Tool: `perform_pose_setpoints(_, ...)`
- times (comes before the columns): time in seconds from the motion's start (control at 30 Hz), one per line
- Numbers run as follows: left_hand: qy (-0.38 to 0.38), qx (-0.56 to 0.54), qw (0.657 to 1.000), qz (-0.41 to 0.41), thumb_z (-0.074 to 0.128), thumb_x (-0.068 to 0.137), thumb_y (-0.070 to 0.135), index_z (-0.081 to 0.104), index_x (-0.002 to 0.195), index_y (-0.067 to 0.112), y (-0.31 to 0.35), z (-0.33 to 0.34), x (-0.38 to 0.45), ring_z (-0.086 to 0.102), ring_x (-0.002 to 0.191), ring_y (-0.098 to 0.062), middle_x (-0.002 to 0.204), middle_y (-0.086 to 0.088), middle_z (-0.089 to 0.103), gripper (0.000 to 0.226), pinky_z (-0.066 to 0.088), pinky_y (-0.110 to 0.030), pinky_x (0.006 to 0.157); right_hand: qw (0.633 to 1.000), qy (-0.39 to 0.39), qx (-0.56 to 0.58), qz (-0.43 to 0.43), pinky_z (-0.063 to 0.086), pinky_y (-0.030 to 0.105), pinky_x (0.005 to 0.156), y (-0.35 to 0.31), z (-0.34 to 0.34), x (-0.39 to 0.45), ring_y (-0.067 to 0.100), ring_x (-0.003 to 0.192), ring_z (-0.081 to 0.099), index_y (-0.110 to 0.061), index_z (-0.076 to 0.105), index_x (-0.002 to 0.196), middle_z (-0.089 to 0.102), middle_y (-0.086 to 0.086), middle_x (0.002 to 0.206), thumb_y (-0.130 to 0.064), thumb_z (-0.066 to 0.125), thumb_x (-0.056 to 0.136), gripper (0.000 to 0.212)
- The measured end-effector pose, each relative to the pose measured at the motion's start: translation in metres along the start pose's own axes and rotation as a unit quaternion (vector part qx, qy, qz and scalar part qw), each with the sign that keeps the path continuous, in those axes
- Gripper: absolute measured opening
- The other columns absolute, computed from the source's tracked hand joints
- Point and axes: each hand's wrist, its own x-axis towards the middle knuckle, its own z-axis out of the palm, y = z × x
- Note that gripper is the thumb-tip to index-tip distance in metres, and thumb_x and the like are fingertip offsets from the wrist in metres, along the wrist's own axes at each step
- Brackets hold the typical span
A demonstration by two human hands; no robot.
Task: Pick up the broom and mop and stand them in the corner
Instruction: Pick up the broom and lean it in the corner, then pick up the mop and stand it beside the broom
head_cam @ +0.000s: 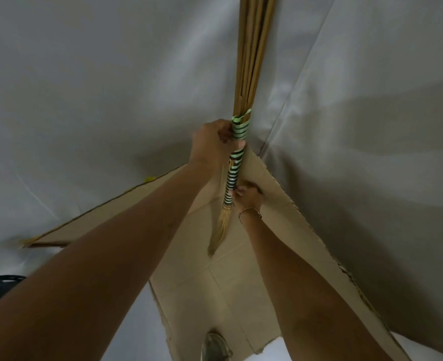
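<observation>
Both bare arms reach into the white-sheeted corner, where the left hand (pixel 210 144) grips the upright broom (pixel 237 162) on its green-and-black striped binding and the right hand (pixel 249 196) clasps it lower down, cardboard (pixel 288 220) lining the walls' base above the tiled floor (pixel 215 295).

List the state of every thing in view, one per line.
Broom: upright in the corner, held by both hands.
Left hand: closed round the striped grip, upper part.
Right hand: on the grip lower down.
Cardboard: lining floor and lower walls.
Bracelet: on the right wrist.
Mop: not in view.
</observation>
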Motion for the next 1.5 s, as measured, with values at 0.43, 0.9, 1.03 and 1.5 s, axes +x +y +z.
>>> perform_pose_setpoints(0.43,0.1,0.018,0.994,-0.044,0.067,0.081,0.008,0.07,0.101,0.006,0.006,-0.034,-0.066,0.066,0.081,-0.013,0.094,-0.01,0.074,0.02,0.049,-0.006,0.073,0.996,-0.025,0.082,0.0,0.053,0.051,0.085,-0.008,-0.02,-0.05,0.03,0.079,0.062,0.006,0.069,0.091,0.07,0.028,0.093,0.004,0.062,0.079,0.015)
perform_pose_setpoints(0.9,-0.093,0.285,0.936,-0.183,0.048,0.095,0.022,0.048,0.134,0.012,-0.082,-0.175,-0.32,0.046,0.13,-0.028,0.143,-0.014,0.048,0.041,0.037,-0.039,0.109,0.888,-0.25,-0.295,-0.248,0.049,0.03,0.087,-0.035,-0.02,-0.243,0.028,0.102,0.066,-0.005,0.068,0.107,0.072,0.017,0.107,-0.011,0.06,0.086,0.023)
perform_pose_setpoints(1.03,-0.127,0.303,0.918,-0.221,0.05,0.094,0.028,0.032,0.144,0.009,-0.089,-0.229,-0.4,0.02,0.146,-0.026,0.158,-0.013,0.02,0.057,0.018,-0.038,0.118,0.82,-0.312,-0.391,-0.278,0.044,0.033,0.103,-0.049,0.013,-0.331,0.027,0.12,0.056,-0.011,0.052,0.13,0.059,0.016,0.131,-0.017,0.059,0.089,0.042)
perform_pose_setpoints(1.5,-0.011,0.302,0.891,-0.34,0.047,0.094,0.034,0.018,0.147,0.004,-0.135,-0.415,-0.846,0.003,0.148,-0.034,0.159,-0.016,0.012,0.067,0.014,-0.049,0.118,0.745,-0.348,-0.391,-0.414,0.045,0.041,0.099,-0.012,0.166,-0.755,0.038,0.116,0.054,-0.008,0.049,0.132,0.058,0.024,0.127,-0.018,0.039,0.096,0.039)
